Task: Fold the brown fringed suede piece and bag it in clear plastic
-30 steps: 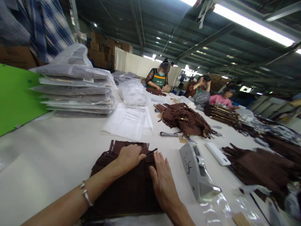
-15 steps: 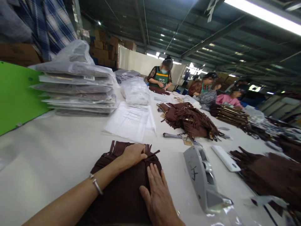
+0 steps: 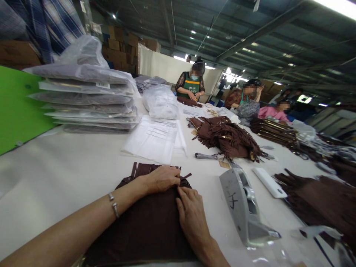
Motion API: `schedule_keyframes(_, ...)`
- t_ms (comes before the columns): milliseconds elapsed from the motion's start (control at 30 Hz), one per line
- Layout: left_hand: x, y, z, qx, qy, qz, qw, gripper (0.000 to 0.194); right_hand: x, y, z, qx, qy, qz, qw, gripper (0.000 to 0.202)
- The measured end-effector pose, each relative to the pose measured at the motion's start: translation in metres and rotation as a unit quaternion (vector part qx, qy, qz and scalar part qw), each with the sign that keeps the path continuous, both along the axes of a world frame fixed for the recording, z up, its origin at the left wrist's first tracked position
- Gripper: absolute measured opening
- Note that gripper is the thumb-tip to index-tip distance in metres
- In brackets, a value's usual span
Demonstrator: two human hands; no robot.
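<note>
Where workers sit — white table.

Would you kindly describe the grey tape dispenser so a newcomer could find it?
On the long white table, look just right of the right hand. The tape dispenser is the only hard grey wedge there, with a black mark on its side.

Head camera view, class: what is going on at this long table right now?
A person presses both hands on a dark brown fringed garment lying flat on the white table. The left hand and right hand meet near its fringed far edge, fingers flat or pinching the fabric. A grey tape dispenser stands to the right, with a stack of bagged garments to the left behind. Other workers handle similar brown pieces farther along.
</note>
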State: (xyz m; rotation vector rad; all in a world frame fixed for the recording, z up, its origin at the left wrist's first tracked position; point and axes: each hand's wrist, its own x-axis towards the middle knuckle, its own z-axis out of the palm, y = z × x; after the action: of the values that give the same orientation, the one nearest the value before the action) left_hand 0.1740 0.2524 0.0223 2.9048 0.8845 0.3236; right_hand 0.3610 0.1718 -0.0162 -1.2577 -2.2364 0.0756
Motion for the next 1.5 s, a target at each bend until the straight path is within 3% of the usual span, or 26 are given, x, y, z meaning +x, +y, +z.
schedule_keyframes(133, -0.001, 0.008, -0.005, 0.025, 0.007, -0.027, 0.999, 0.013, -0.002, -0.003, -0.001, -0.004, -0.032, -0.013, 0.999, 0.036)
schedule_keyframes(233, -0.001, 0.01, -0.006, 0.024, 0.004, -0.011, 1.0, 0.011, -0.003, -0.003, -0.001, 0.001, -0.048, -0.024, 0.999, 0.036)
schedule_keyframes(467, 0.002, 0.032, 0.003, -0.022, -0.06, 0.169, 0.984, 0.009, -0.008, -0.005, -0.006, 0.001, -0.055, -0.036, 0.998, 0.037)
schedule_keyframes(567, -0.004, 0.04, 0.014, -0.042, -0.101, 0.25, 0.962, 0.033, -0.005, -0.004, -0.001, -0.013, -0.014, -0.03, 0.999, 0.035)
schedule_keyframes(633, -0.02, 0.043, 0.022, -0.054, -0.112, 0.303, 0.945, 0.038, 0.003, 0.001, 0.007, -0.036, 0.052, -0.015, 0.998, 0.031)
schedule_keyframes(733, -0.065, 0.039, 0.033, -0.084, -0.087, 0.379, 0.917, 0.024, 0.024, 0.019, 0.025, -0.085, 0.136, -0.029, 0.987, 0.024)
schedule_keyframes(867, -0.129, 0.018, 0.04, -0.141, -0.012, 0.474, 0.869, 0.024, 0.041, 0.06, 0.041, -0.194, 0.054, -0.115, 0.973, 0.052)
schedule_keyframes(967, -0.147, -0.001, 0.036, -0.195, 0.027, 0.499, 0.844, 0.033, 0.029, 0.09, 0.039, -0.258, 0.002, -0.12, 0.959, 0.07)
schedule_keyframes(1133, -0.128, -0.014, 0.025, -0.226, 0.015, 0.477, 0.849, 0.033, 0.007, 0.108, 0.032, -0.299, 0.041, -0.051, 0.952, 0.045)
schedule_keyframes(1333, -0.118, -0.017, 0.018, -0.193, -0.029, 0.474, 0.859, 0.024, 0.023, 0.116, 0.031, -0.394, 0.115, -0.028, 0.911, 0.036)
schedule_keyframes(1500, -0.103, -0.018, 0.013, -0.14, -0.041, 0.458, 0.877, 0.03, 0.001, 0.125, 0.03, -0.332, 0.091, -0.074, 0.936, 0.03)
